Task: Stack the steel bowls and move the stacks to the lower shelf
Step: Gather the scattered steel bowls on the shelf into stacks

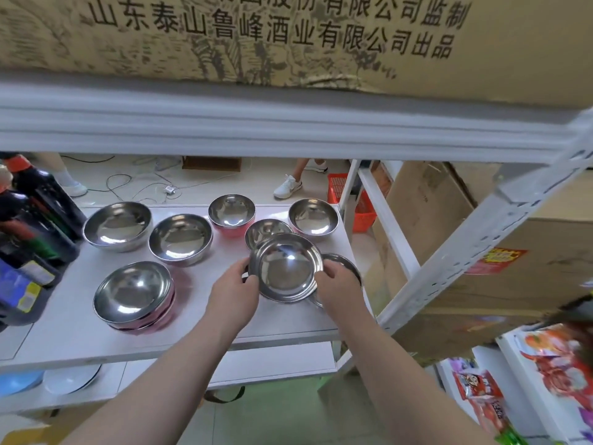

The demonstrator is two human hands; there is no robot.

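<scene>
Several steel bowls stand on the white middle shelf (pixel 199 322). My left hand (pixel 236 290) and my right hand (pixel 337 284) both grip the rim of one steel bowl (pixel 285 266), held tilted toward me just above the shelf. Behind it sits a smaller bowl (pixel 266 228), and another bowl's edge (pixel 345 261) shows behind my right hand. A stack of pink-sided bowls (pixel 134 295) stands front left. Single bowls stand at back left (pixel 118 224), centre left (pixel 180 237), back centre (pixel 231 211) and back right (pixel 313 217). The lower shelf (pixel 272 364) shows beneath.
Dark sauce bottles (pixel 32 232) crowd the shelf's left end. A cardboard box (pixel 256 36) sits on the shelf above. The white upright post (pixel 481 220) slants at right, cartons behind it. A white plate (pixel 72 379) and blue dish (pixel 16 382) lie on the lower shelf. Snack packets (pixel 481 393) at lower right.
</scene>
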